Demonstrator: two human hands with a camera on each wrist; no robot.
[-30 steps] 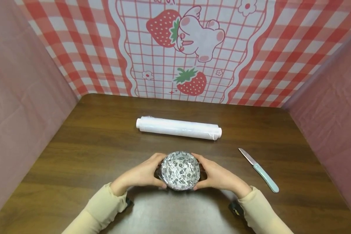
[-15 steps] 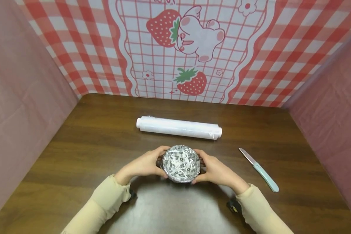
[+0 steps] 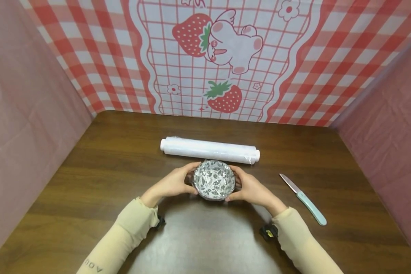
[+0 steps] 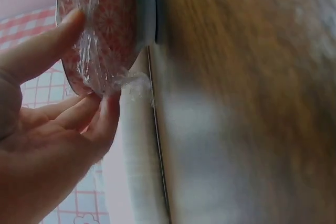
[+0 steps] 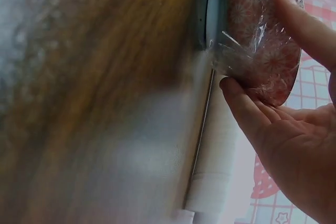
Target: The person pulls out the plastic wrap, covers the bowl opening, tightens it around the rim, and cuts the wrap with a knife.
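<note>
A bowl point(image 3: 214, 180) with a grey floral inside has clear plastic wrap stretched over its top. Its outside, seen in the left wrist view, is red with a pale flower pattern, and crumpled wrap point(image 4: 92, 59) clings to it. My left hand point(image 3: 174, 182) grips the bowl's left side, thumb at the near side and fingers round the far side. On the opposite side my right hand point(image 3: 255, 187) holds it the same way. The pale foot point(image 5: 212, 19) of the bowl is close to the tabletop; whether it touches I cannot tell.
A white roll of plastic wrap point(image 3: 209, 150) lies just beyond the bowl. To the right is a knife point(image 3: 305, 199) with a light green handle, blade pointing away. The brown wooden table point(image 3: 72, 190) ends at a strawberry-print cloth point(image 3: 222, 57); pink cloth hangs at both sides.
Both hands have moved the bowl away from the person, closer to the roll of plastic wrap. The roll and the knife have stayed in place.
</note>
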